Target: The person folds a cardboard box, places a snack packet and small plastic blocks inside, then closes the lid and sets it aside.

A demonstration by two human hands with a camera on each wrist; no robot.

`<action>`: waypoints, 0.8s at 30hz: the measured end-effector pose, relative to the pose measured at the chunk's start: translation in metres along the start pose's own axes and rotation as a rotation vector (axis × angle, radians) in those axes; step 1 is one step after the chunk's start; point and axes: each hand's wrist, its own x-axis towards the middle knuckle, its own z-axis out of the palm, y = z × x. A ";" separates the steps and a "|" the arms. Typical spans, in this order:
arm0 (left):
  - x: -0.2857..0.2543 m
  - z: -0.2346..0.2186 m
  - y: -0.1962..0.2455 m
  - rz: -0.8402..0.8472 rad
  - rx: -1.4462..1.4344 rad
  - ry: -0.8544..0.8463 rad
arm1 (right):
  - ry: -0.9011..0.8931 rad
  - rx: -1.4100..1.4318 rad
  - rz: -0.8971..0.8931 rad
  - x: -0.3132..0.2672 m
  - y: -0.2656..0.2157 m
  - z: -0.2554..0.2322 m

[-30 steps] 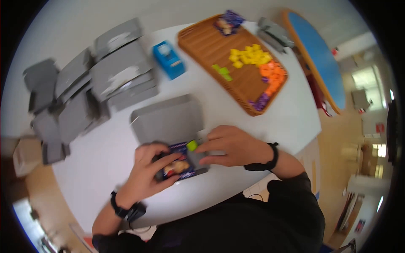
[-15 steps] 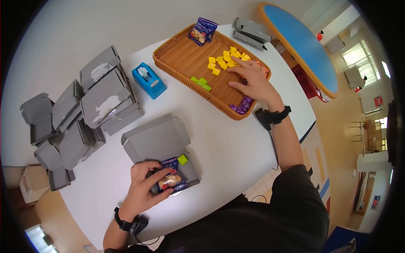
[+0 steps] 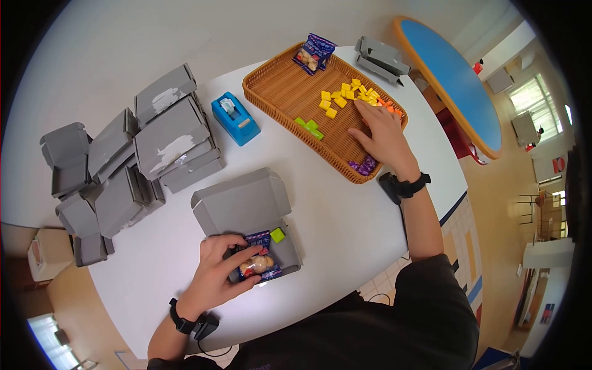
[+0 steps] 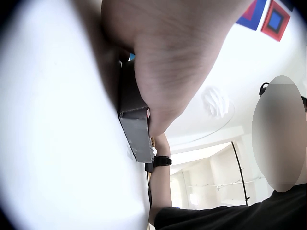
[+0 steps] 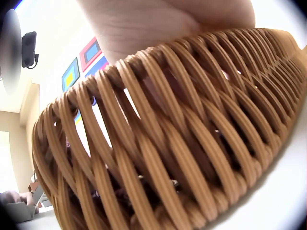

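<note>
My left hand (image 3: 216, 268) holds a blue snack packet (image 3: 260, 265) inside an open grey cardboard box (image 3: 243, 197), thumb along its near side and fingers across it. Beside the packet, in the box's far corner, sits a green wrapped square candy (image 3: 277, 235). The left wrist view shows that hand lying over the grey box wall (image 4: 138, 136). Over the wicker basket (image 3: 290, 114), my right hand (image 3: 387, 139) reaches its fingertips to the orange candies (image 3: 394, 110), thumb apart from the fingers. In the right wrist view the basket's woven side (image 5: 158, 129) hides those fingertips.
Yellow candies (image 3: 331, 113), green candies (image 3: 309, 128), purple candies (image 3: 364, 165) and more snack packets (image 3: 314, 54) lie in the basket. A blue tape dispenser (image 3: 237, 120) stands left of it. Several grey boxes (image 3: 172, 135) are stacked at the left; another grey box (image 3: 380, 60) is behind the basket.
My right hand has left the green candy in the box and moved to the basket, now beside the orange candies. The left hand stays on the snack packet.
</note>
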 end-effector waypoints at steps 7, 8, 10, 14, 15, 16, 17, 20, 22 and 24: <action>-0.001 0.002 -0.003 0.008 0.011 0.001 | 0.074 0.146 0.030 -0.001 0.004 -0.003; -0.001 0.001 -0.003 0.007 0.014 -0.001 | 0.089 0.151 0.039 -0.001 0.004 -0.002; -0.002 0.002 -0.003 0.005 0.015 -0.004 | 0.080 0.147 0.068 -0.002 0.005 -0.002; -0.002 0.002 -0.005 0.007 0.009 -0.005 | 0.063 0.132 0.099 -0.004 0.006 -0.002; -0.003 0.003 -0.005 0.009 0.006 -0.003 | 0.085 0.151 0.060 -0.005 0.006 -0.001; -0.003 0.003 -0.005 0.010 0.008 -0.006 | 0.105 0.172 0.022 -0.006 0.007 0.000; -0.003 0.002 -0.005 0.010 0.010 -0.010 | 0.125 0.192 -0.017 -0.007 0.008 0.001; -0.003 0.003 -0.006 0.014 0.010 -0.002 | 0.041 0.102 -0.060 -0.007 0.010 0.003; -0.004 0.003 -0.006 0.007 0.003 -0.003 | 0.028 0.014 -0.080 -0.007 0.009 0.005; -0.004 0.002 -0.005 -0.011 -0.009 -0.014 | 0.018 -0.033 -0.093 -0.007 0.011 0.008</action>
